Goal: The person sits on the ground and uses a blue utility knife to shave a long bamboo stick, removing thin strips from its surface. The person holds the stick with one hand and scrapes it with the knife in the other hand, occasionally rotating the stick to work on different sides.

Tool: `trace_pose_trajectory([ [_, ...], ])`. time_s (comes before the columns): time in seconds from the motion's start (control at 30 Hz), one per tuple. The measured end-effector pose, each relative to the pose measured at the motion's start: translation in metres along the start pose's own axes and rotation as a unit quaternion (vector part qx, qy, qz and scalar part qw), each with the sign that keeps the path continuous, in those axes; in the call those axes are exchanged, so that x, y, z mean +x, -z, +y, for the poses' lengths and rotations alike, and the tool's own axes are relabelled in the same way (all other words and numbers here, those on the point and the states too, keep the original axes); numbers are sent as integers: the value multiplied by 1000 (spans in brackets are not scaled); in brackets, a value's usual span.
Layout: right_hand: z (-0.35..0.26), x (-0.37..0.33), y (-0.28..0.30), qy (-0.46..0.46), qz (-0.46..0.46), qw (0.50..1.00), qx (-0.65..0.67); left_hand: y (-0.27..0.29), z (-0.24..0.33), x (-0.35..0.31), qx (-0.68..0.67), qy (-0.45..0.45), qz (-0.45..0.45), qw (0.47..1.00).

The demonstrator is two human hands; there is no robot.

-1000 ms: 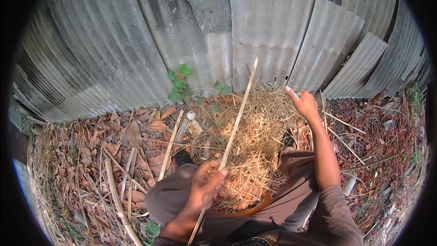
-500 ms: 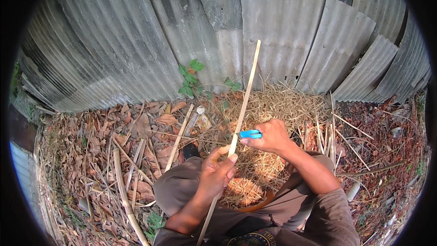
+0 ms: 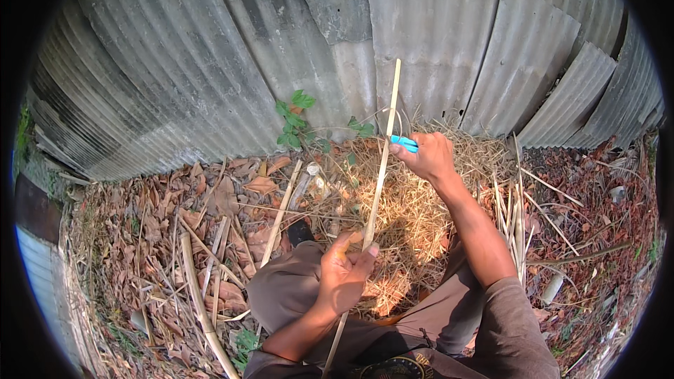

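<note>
A long pale bamboo strip (image 3: 380, 193) slants up and away from my lap toward the metal wall. Low on the strip, my left hand (image 3: 342, 277) is closed around it, thumb on its right side. My right hand (image 3: 430, 160) is farther up, stretched forward and wrapped round a bright blue cutter knife (image 3: 404, 144). The knife's front end meets the strip's right edge. A thin curled shaving (image 3: 400, 121) stands out from the strip just above it. My right fingers and the strip hide most of the blade.
Grey corrugated metal sheets (image 3: 432, 42) form a wall ahead. Bamboo shavings (image 3: 414, 238) lie heaped between my legs and the wall. Dry leaves (image 3: 168, 217) and a thick bamboo pole (image 3: 200, 298) are at left. More strips (image 3: 518, 217) lie at right. A green plant (image 3: 293, 123) grows by the wall.
My right hand has pushed the knife forward along the strip, away from my left hand. A curled shaving now rises there. My left hand, still gripping the strip, is slightly lower.
</note>
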State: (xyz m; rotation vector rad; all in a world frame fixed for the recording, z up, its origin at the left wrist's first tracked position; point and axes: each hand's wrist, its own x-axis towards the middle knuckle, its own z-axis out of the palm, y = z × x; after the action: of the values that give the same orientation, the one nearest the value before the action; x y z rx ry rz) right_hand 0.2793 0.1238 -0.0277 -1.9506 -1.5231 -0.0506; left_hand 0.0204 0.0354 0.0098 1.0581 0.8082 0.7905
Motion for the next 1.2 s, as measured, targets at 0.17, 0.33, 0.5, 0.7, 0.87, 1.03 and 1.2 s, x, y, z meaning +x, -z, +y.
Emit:
trace_pose_trajectory([
  [0.17, 36, 28, 15, -99, 0, 995, -33, 6, 2, -13, 27, 41, -48, 998],
  [0.33, 98, 39, 38, -251, 99, 962, -46, 10, 8, -14, 25, 102, -116, 988],
  [0.5, 145, 20, 55, -342, 165, 923, -56, 13, 26, -13, 1, 96, -94, 991],
  [0.7, 27, -10, 36, -54, -55, 996, 48, 21, 19, 6, -86, 63, 12, 994],
  [0.87, -54, -57, 35, 133, -126, 978, 98, 16, 21, 11, -113, 54, -22, 992],
  [1.03, -47, -54, 32, 130, -106, 985, 39, 4, 27, 14, -44, 70, -15, 996],
  [1.2, -24, -35, 26, 42, -72, 996, -20, -4, 21, -1, 13, 47, -29, 998],
])
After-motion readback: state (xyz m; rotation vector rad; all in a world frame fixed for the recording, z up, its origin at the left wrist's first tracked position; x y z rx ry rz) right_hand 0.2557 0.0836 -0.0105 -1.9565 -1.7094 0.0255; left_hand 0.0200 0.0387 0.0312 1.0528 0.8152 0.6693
